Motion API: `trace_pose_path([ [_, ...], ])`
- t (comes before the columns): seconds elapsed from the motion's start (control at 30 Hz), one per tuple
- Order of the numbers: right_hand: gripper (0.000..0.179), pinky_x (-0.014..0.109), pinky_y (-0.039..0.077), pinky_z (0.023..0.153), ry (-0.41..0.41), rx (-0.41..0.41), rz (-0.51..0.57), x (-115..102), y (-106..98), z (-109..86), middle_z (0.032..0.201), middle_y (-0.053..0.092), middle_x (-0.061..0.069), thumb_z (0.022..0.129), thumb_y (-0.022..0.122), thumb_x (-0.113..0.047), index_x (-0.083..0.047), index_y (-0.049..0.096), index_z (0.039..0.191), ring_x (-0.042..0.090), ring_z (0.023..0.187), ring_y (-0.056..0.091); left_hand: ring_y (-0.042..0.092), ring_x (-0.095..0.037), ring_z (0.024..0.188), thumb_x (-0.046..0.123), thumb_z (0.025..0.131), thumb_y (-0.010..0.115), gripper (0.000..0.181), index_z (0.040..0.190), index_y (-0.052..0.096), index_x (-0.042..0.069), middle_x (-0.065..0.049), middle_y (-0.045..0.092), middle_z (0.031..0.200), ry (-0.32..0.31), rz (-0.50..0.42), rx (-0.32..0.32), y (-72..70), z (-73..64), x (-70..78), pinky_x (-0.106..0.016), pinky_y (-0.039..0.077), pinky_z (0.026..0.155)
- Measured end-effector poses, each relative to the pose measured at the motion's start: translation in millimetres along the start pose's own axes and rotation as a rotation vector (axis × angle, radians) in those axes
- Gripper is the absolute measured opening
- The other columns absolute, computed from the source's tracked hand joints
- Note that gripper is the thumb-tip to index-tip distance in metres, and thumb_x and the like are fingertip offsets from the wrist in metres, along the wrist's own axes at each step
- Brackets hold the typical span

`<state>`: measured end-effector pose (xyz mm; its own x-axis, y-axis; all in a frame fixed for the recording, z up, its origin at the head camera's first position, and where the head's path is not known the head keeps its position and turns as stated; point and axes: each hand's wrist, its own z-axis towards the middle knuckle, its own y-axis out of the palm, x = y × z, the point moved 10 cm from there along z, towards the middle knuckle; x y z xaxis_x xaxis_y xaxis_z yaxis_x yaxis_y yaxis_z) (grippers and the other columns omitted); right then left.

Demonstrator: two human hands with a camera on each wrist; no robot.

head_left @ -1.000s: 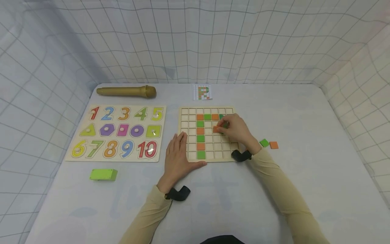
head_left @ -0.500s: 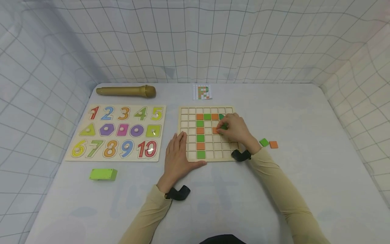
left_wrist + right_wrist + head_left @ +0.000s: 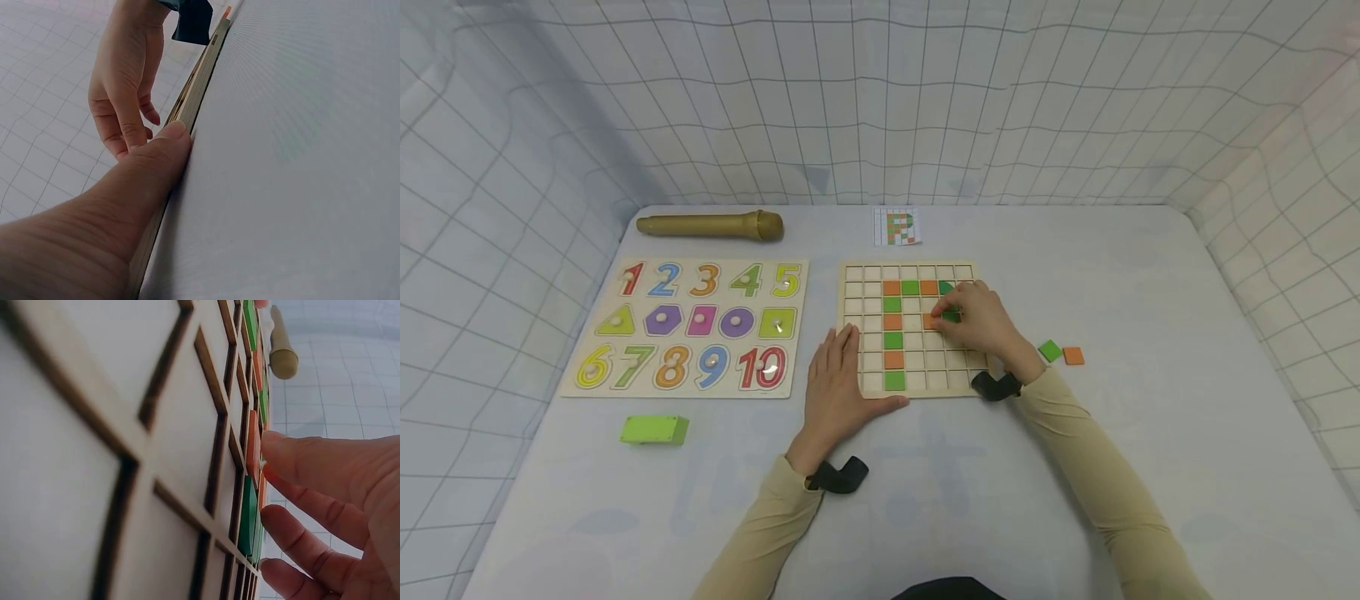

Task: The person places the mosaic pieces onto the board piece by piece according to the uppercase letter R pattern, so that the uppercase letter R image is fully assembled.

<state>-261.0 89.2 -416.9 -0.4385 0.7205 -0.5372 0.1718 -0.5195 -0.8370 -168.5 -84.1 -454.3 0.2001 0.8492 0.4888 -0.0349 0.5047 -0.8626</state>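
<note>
head cam: pale wooden grid board [image 3: 925, 361] sits mid-desk, thin raised strips making little square cells. flat matte squares, green and orange, run down one column and along part of a row. the left hand [image 3: 842, 379] is spread, fingers along the board's left edge, thumb at its near edge, nothing gripped. the right hand [image 3: 979, 317] has bent fingers, thumb and index pinching an orange square tile [image 3: 929, 322] at a cell right of that column. it half covers some green pieces, so their shapes are hard to read. past the board's right edge lie a loose green square tile [image 3: 1050, 351] and a loose orange square tile [image 3: 1073, 356]. by the desk's far edge there's a small white paper card [image 3: 897, 227], coloured squares on it, too tiny to read for sure. tan sleeves [image 3: 767, 517] get cut off at the bottom.

left wrist cam: just the left thumb against the board's thin side; its other fingers are out of view. the right hand's tile is hidden here.

right wrist cam: board super close, soft blur up front, dark brown cell walls. thumb tip touches the orange tile, a dark green piece beside it.
</note>
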Motion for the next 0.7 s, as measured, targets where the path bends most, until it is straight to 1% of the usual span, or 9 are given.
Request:
trace_pose_path([
  [0.1, 0.020, 0.043, 0.039, 0.078, -0.014, 0.023, 0.027, -0.1, -4.0, -1.8, 0.094, 0.063, 0.008, 0.084, 0.074, -0.021, -0.007, 0.074, 0.097, 0.027, 0.090, 0.050, 0.009, -0.032, 0.141, 0.066, 0.063, 0.076, 0.119, 0.149, 0.023, 0.002, -0.014, 0.022, 0.152, 0.002, -0.003, 0.000, 0.3, 0.0, -0.1, -0.046, 0.012, 0.111],
  [0.2, 0.022, 0.040, 0.042, 0.079, -0.009, 0.060, 0.090, 3.7, -11.3, -4.0, 0.097, 0.066, 0.009, 0.086, 0.072, -0.018, -0.003, 0.072, 0.101, 0.027, 0.092, 0.054, 0.009, -0.032, 0.141, 0.065, 0.063, 0.076, 0.119, 0.149, 0.023, 0.002, -0.014, 0.022, 0.152, 0.004, -0.003, 0.004, -0.2, -0.2, 0.0, -0.046, 0.012, 0.111],
  [0.27, 0.021, 0.041, 0.044, 0.078, 0.010, 0.093, 0.142, 7.5, -19.2, -7.4, 0.099, 0.067, 0.009, 0.087, 0.071, -0.017, -0.003, 0.072, 0.102, 0.027, 0.092, 0.056, 0.010, -0.032, 0.141, 0.065, 0.063, 0.076, 0.119, 0.149, 0.024, 0.002, -0.014, 0.023, 0.152, 0.006, -0.004, 0.009, -0.8, -0.6, 0.3, -0.046, 0.012, 0.111],
  [0.33, 0.021, 0.041, 0.046, 0.074, 0.035, 0.126, 0.167, 13.1, -27.3, -11.5, 0.102, 0.067, 0.009, 0.088, 0.070, -0.019, -0.004, 0.071, 0.103, 0.027, 0.092, 0.057, 0.010, -0.032, 0.141, 0.065, 0.063, 0.077, 0.119, 0.149, 0.024, 0.001, -0.014, 0.023, 0.151, 0.008, -0.003, 0.014, -1.4, -0.9, 0.8, -0.046, 0.012, 0.111],
  [0.43, 0.024, 0.041, 0.046, 0.068, 0.076, 0.182, 0.162, 20.9, -41.3, -19.4, 0.103, 0.068, 0.008, 0.089, 0.068, -0.024, -0.005, 0.071, 0.104, 0.027, 0.090, 0.058, 0.010, -0.032, 0.141, 0.065, 0.063, 0.077, 0.119, 0.148, 0.024, 0.001, -0.014, 0.023, 0.151, 0.011, -0.003, 0.018, -1.5, -0.9, 1.3, -0.046, 0.012, 0.111],
  [0.53, 0.027, 0.039, 0.046, 0.064, 0.115, 0.229, 0.120, 28.7, -54.3, -27.4, 0.102, 0.069, 0.008, 0.090, 0.067, -0.027, -0.005, 0.071, 0.104, 0.027, 0.089, 0.060, 0.011, -0.033, 0.141, 0.065, 0.062, 0.077, 0.119, 0.148, 0.025, 0.001, -0.014, 0.023, 0.151, 0.013, -0.005, 0.021, -1.8, -0.9, 2.0, -0.046, 0.012, 0.111],
  [0.63, 0.030, 0.039, 0.047, 0.062, 0.159, 0.251, 0.085, 38.6, -64.4, -36.5, 0.102, 0.069, 0.008, 0.089, 0.067, -0.031, -0.005, 0.070, 0.105, 0.027, 0.089, 0.061, 0.011, -0.033, 0.140, 0.064, 0.062, 0.077, 0.119, 0.148, 0.025, 0.001, -0.014, 0.023, 0.151, 0.014, -0.014, 0.023, -1.9, -1.0, 2.0, -0.046, 0.012, 0.111],
  [0.7, 0.032, 0.040, 0.047, 0.063, 0.191, 0.240, 0.062, 45.8, -68.9, -42.7, 0.102, 0.068, 0.008, 0.089, 0.067, -0.033, -0.006, 0.070, 0.105, 0.027, 0.090, 0.061, 0.010, -0.032, 0.141, 0.064, 0.062, 0.077, 0.119, 0.149, 0.025, 0.001, -0.014, 0.023, 0.151, 0.014, -0.019, 0.022, -2.0, -0.9, 1.9, -0.046, 0.012, 0.111],
])
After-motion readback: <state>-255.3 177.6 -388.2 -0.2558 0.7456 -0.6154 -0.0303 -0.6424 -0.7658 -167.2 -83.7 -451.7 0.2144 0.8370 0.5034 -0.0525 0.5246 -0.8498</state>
